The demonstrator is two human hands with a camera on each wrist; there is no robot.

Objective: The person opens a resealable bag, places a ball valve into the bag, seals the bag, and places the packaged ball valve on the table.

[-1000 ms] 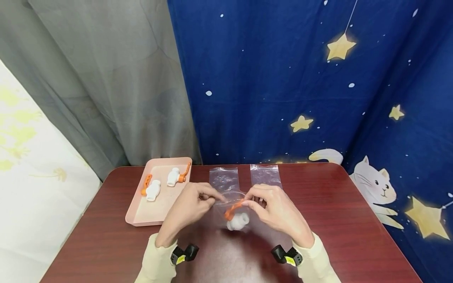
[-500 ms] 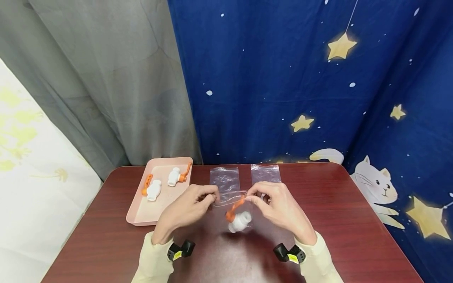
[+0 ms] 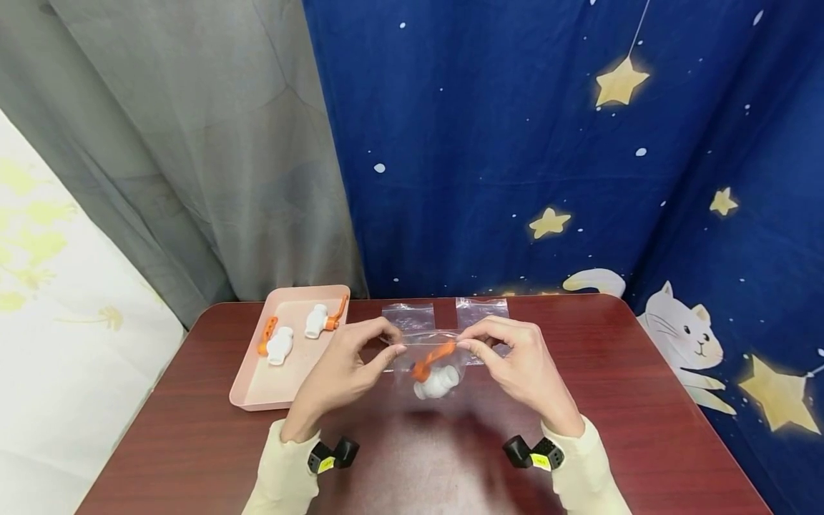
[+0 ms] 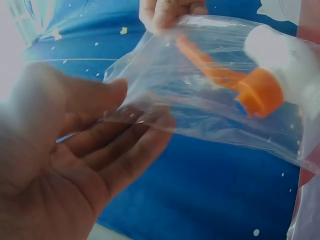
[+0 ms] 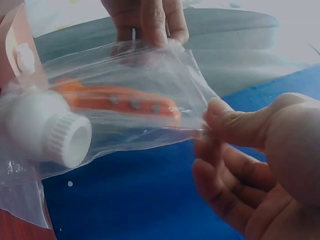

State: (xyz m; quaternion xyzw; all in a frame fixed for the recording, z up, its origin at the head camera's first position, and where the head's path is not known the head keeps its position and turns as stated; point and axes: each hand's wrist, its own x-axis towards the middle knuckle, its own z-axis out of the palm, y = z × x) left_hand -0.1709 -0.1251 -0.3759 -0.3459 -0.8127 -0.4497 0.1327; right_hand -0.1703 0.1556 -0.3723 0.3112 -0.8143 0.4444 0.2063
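Observation:
A clear zip bag [image 3: 412, 357] hangs stretched between both hands, its top edge level. Inside it lies a white ball valve [image 3: 437, 383] with an orange handle [image 3: 441, 351] slanting up to the right. My left hand [image 3: 354, 361] pinches the bag's top left corner between thumb and fingers. At the opposite corner, my right hand [image 3: 515, 357] pinches the edge between thumb and forefinger, as the right wrist view also shows. In the left wrist view the valve's orange handle [image 4: 215, 70] shows through the film.
A pink tray [image 3: 247, 386] at the left holds two more white valves with orange handles. Two flat clear bags, one at the left [image 3: 415, 315] and one at the right [image 3: 479, 309], lie at the back of the dark red table [image 3: 644, 400]. Curtains hang behind the table.
Both hands have lifted the bag a little, with the valve inside rising too. Its mouth, gaping and rounded before, is now pulled straight and flat between the hands.

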